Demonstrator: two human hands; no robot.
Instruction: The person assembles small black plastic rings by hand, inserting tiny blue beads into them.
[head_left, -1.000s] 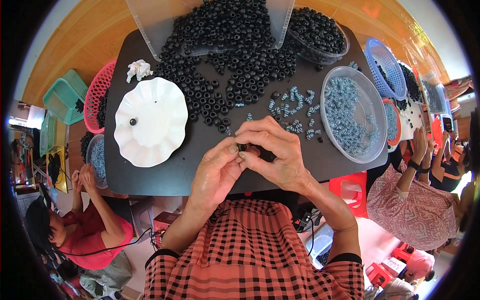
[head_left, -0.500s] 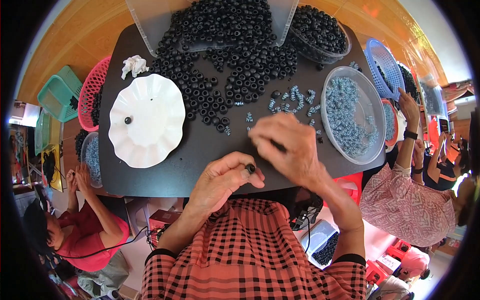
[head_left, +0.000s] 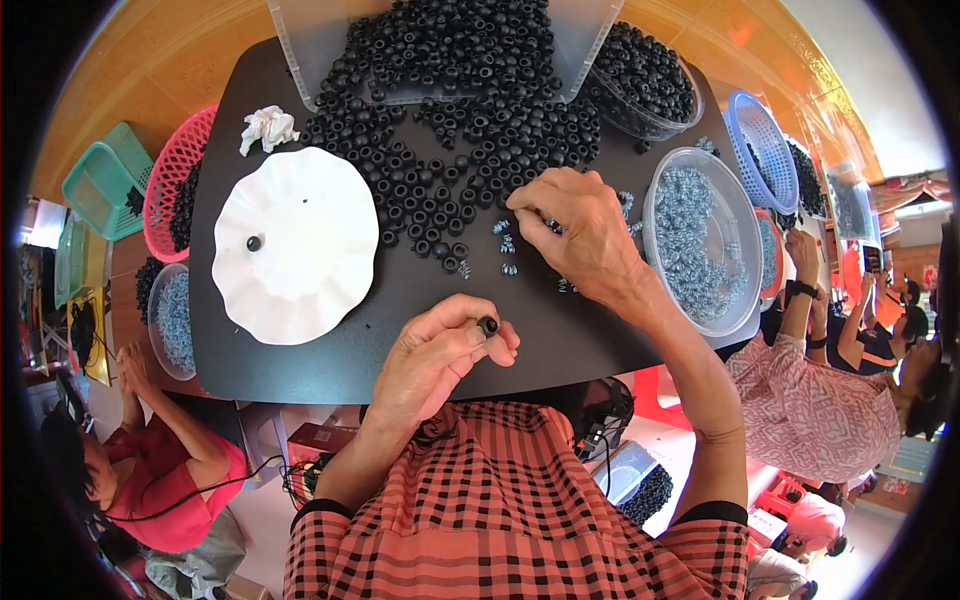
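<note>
Near the table's front edge, my left hand [head_left: 440, 350] pinches a small round black hollow piece [head_left: 488, 326] between thumb and fingers, its opening showing. My right hand [head_left: 580, 225] is farther forward, over the small metal coil springs [head_left: 509, 269] scattered on the table. Its thumb and forefinger are bent close together beside the pile of similar black hollow pieces [head_left: 425, 195]; whatever lies between the tips is hidden. To the left, a white scalloped plate [head_left: 290, 280] carries one black piece [head_left: 254, 243].
A clear bin [head_left: 300, 60] lies tipped at the back, spilling black pieces. Right of it stand a clear bowl [head_left: 690, 112] of black pieces and a round tub [head_left: 735, 310] of springs. Crumpled tissue [head_left: 268, 128] lies behind the plate. Other people [head_left: 180, 460] sit at both sides.
My right hand has moved forward, away from my left hand, to the springs and the edge of the black pile. My left hand still holds its black piece.
</note>
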